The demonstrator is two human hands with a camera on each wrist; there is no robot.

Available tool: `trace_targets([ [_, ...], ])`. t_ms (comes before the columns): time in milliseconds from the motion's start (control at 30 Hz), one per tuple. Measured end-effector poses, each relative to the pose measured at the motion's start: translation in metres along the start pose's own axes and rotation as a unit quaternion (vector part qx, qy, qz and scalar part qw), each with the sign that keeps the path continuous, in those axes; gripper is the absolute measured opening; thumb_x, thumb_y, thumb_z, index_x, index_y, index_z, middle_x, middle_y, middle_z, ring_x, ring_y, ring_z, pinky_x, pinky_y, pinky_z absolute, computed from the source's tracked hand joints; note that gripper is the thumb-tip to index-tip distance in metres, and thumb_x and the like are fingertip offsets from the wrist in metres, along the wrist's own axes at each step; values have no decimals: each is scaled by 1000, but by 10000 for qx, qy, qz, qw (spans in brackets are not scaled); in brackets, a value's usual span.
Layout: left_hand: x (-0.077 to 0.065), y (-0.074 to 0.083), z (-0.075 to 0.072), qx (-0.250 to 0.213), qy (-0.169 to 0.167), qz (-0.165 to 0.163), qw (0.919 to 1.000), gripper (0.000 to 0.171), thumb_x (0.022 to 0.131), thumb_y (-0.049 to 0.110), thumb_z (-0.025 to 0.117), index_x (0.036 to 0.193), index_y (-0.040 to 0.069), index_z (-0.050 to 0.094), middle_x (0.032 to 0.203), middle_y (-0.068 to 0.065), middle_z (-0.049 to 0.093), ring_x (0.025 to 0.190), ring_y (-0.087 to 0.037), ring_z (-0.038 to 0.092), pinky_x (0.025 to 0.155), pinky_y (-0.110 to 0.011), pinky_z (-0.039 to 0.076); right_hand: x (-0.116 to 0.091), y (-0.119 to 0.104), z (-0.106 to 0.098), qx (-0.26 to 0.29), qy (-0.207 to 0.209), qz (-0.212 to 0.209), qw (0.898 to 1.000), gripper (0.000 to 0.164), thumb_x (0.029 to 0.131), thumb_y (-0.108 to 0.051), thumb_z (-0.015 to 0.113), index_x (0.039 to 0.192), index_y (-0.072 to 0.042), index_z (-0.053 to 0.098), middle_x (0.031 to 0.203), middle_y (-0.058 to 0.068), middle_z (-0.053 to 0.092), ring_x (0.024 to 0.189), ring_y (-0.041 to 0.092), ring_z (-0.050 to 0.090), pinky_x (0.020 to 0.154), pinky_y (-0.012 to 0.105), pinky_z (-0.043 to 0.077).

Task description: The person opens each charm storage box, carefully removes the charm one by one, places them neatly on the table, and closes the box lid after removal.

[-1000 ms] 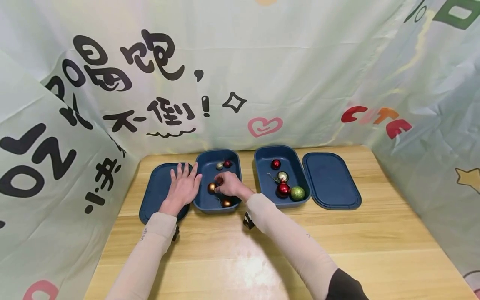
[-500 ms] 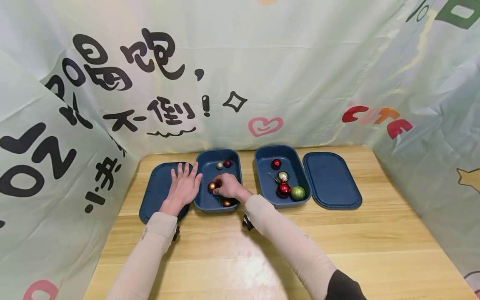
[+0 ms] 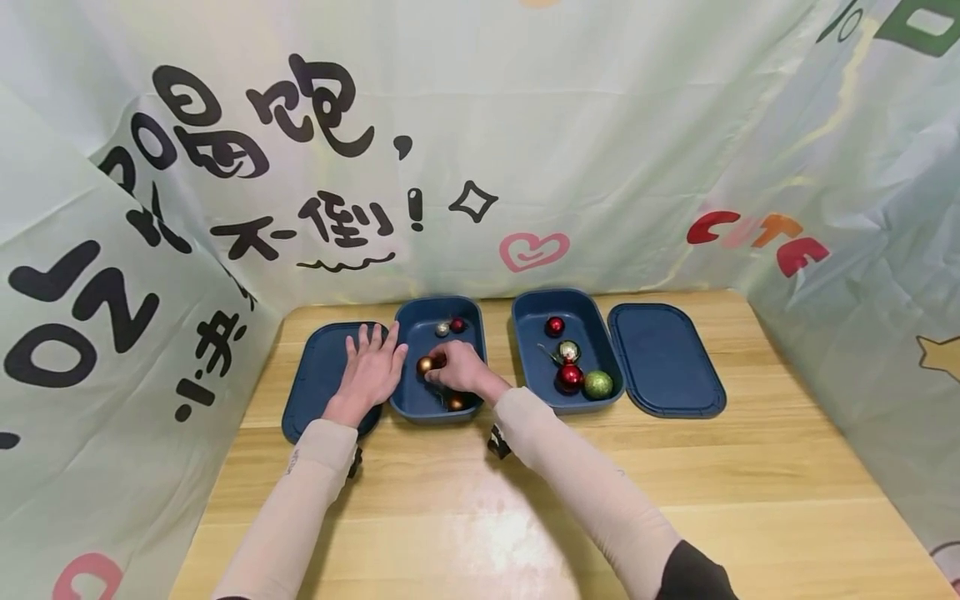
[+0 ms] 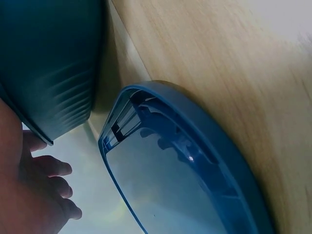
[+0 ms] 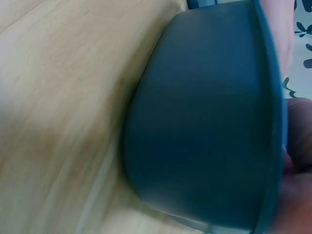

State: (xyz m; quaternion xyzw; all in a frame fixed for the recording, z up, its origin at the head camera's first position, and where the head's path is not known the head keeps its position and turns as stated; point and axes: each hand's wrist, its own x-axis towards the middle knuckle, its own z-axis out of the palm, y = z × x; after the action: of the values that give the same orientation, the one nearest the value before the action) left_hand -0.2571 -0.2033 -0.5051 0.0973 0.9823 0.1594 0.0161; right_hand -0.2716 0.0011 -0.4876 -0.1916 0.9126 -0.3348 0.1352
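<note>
My right hand [image 3: 461, 367] reaches into the left blue box [image 3: 401, 400], its thumb and fingers curled at a bronze Christmas ball [image 3: 425, 365]. Part of that ball is hidden by the fingers. Another bronze ball [image 3: 456, 402] lies near the box's front wall, while a small silver ball [image 3: 442, 329] and a dark red ball [image 3: 457, 324] lie at the back. Fingers spread, my left hand [image 3: 370, 367] is over the left blue lid [image 3: 318, 379], fingertips beside the box's left rim. In the right wrist view the box wall [image 5: 204, 122] hides most of the right hand [image 5: 297, 200].
A second blue box [image 3: 532, 367] stands to the right, holding a small red ball [image 3: 554, 326], a silver-gold ball [image 3: 568, 351], a larger red ball [image 3: 569, 378] and a glittery green ball [image 3: 597, 384]. Its lid [image 3: 667, 358] lies beside it. Printed cloth hangs behind the wooden table [image 3: 480, 500].
My right thumb and fingers have closed in on the bronze ball, which has shifted slightly toward the back of the box. The left hand stays in place.
</note>
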Motion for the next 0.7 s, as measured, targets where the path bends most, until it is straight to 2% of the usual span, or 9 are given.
trace_targets([
  [200, 1, 0, -1, -9, 2, 1, 10000, 64, 117, 44, 21, 170, 10, 20, 170, -33, 22, 160, -56, 7, 126, -75, 3, -9, -8, -8, -40, 53, -195, 9998, 33, 97, -23, 78, 123, -3, 75, 110, 10, 78, 96, 22, 73, 88, 37, 60],
  [700, 1, 0, 0, 30, -43, 10, 10000, 62, 117, 41, 23, 170, 8, 19, 170, -34, 20, 159, -57, 7, 126, -75, 3, -31, -2, -16, 452, 208, -722, 9961, 36, 96, -17, 77, 126, 2, 74, 115, 16, 78, 100, 24, 76, 88, 33, 62],
])
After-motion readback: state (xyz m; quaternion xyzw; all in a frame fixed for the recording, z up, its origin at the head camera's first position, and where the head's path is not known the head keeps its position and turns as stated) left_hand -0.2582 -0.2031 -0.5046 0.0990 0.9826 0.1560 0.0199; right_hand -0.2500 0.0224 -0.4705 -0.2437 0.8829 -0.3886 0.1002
